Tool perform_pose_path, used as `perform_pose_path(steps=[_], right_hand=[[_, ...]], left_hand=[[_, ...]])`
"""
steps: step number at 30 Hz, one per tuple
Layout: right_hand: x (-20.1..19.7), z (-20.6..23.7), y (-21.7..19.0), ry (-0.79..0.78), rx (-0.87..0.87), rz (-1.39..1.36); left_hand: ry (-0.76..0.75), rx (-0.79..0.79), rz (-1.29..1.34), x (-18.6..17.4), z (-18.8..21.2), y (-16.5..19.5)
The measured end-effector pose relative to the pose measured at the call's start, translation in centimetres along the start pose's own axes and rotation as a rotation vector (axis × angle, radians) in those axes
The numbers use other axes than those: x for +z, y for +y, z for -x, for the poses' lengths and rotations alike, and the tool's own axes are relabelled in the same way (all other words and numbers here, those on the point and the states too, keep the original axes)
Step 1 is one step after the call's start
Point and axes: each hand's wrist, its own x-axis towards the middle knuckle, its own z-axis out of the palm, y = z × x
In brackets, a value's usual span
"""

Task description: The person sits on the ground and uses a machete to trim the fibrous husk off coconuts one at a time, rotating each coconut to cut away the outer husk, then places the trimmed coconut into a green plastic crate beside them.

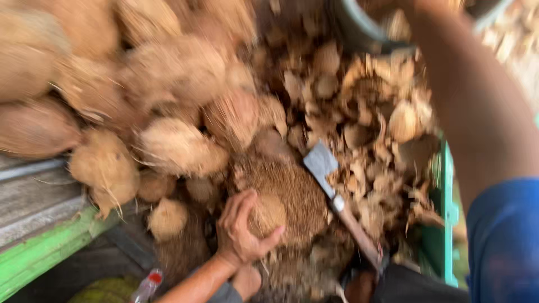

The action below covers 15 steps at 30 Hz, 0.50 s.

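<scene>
The left hand (242, 227) cups a small husked coconut (266, 215), its grip curled around the shell, low in the frame atop a mound of brown fibre. A cleaver (324, 168) with a wooden handle lies just right of it among husk scraps (376, 112). The right arm (471, 101) reaches toward a grey bucket (353, 28); its grip is hidden, so its state cannot be told.

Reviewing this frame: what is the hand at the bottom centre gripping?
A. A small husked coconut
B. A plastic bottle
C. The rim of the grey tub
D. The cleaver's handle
A: the left hand curls around a small husked coconut, while the cleaver lies untouched beside it on the husk pile.
</scene>
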Motion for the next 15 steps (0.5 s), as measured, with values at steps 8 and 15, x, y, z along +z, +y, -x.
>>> perform_pose_path(steps=[8,15], right_hand=[[-4.3,9.6,3.0,0.144,0.041,-0.021],[8.7,36.3,-8.2,-0.124,0.158,-0.380]], left_hand=[[0.027,0.030,-0.046,2.4,1.5,-2.5],[0.083,-0.098,-0.087,6.6,0.0,-3.0]])
